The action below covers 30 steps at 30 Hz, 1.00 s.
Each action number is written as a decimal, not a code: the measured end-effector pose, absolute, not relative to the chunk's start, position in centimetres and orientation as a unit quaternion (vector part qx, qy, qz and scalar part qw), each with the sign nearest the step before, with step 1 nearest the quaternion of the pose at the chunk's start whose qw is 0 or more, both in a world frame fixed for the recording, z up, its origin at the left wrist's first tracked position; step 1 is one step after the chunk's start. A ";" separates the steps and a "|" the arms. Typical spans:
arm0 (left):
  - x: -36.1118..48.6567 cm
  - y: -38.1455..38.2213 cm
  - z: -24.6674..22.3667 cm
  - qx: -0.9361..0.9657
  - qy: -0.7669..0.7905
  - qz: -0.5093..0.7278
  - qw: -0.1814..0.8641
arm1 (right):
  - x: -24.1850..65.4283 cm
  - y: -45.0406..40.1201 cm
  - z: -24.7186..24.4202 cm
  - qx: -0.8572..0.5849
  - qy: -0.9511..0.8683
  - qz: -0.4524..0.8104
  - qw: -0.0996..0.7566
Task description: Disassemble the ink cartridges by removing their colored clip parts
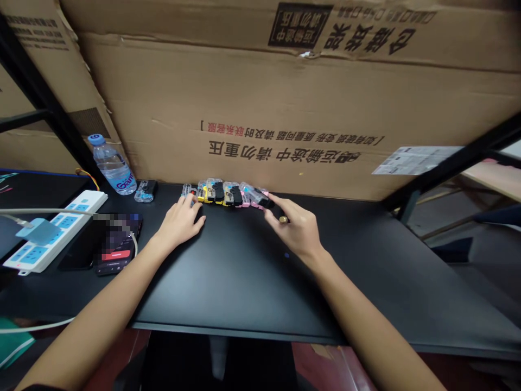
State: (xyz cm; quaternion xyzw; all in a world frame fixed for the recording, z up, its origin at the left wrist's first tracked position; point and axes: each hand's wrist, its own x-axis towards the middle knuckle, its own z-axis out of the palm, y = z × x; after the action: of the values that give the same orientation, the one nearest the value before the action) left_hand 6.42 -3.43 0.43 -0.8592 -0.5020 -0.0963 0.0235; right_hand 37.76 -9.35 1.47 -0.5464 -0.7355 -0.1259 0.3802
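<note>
Along the foot of the cardboard stands a row of small see-through plastic gadgets, with yellow-trimmed ones (215, 191) toward the left and pink-trimmed ones toward the right. My left hand (182, 220) rests at the left end, thumb spread, its fingertips touching a clear gadget (188, 190) with a red spot. At the other end, my right hand (299, 225) has thumb and index finger around the black end of a tilted clear-and-black plastic gadget (254, 195). A small round brass-coloured piece (284, 219) shows by the right thumb; its kind is unclear.
Another clear-and-black gadget (145, 191) lies apart at the left, near a water bottle (114, 168). A white power strip (57, 231) with a plugged-in charger and a lit phone (118, 260) occupy the black table's (228, 282) left side. Cardboard (293, 103) walls the back.
</note>
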 end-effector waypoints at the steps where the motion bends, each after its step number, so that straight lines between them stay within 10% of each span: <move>1: 6.4 -3.4 0.2 -0.863 -0.495 -0.099 0.020 | 37.6 -9.7 1.5 -0.543 -0.743 -0.113 0.376; 24: 6.9 -4.0 0.7 -0.861 -0.456 -0.224 0.009 | 36.3 -10.8 1.9 -0.449 -0.823 0.077 0.340; 30: 8.8 -6.5 2.3 -0.891 -0.307 -0.303 -0.142 | 35.5 -11.2 1.9 -0.428 -0.823 0.101 0.359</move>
State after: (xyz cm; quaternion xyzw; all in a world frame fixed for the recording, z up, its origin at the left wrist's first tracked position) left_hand 8.78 -6.46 2.29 -0.8911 -0.3069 -0.3027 -0.1419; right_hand 35.48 -11.22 1.86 -0.4281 -0.8231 0.1009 0.3592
